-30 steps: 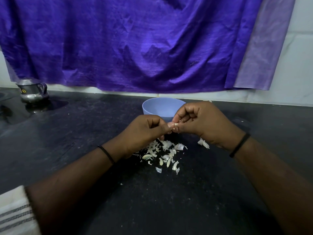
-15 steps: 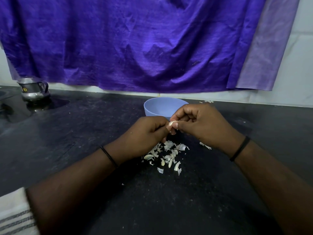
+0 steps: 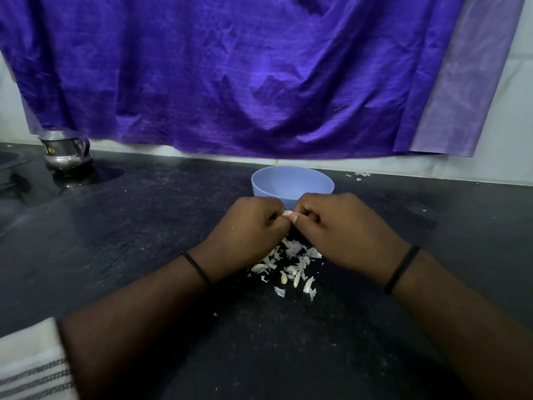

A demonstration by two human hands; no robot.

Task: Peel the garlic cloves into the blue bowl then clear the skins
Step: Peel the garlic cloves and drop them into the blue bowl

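I find both hands working one garlic clove [image 3: 287,213] just above the counter [image 3: 144,226]. My left hand [image 3: 248,232] has its fingers curled and pinches the clove's left side; my right hand [image 3: 343,229] is likewise curled, thumbnail set against the clove's right end. Only a small pale tip of the clove shows between the fingertips; I cannot tell how much skin remains on it.

The blue bowl [image 3: 292,183] stands just beyond the hands, touching neither as far as I can see. Its contents are hidden by the near wall. A scatter of skins [image 3: 288,264] lies on the counter directly below and toward me from the hands, between the wrists. A few more flakes lie far beyond the right hand, near the wall.

Handling assessment: the clove is small, firm and light, and likely slick once bare, so I would hold it by its blunt end and lift the skin from the tip with a nail. The skins are papery, weightless and brittle; they will scatter if swept briskly, so gathering them with a cupped palm seems safer than pinching.

Peeling is in progress; clearing is not yet begun.
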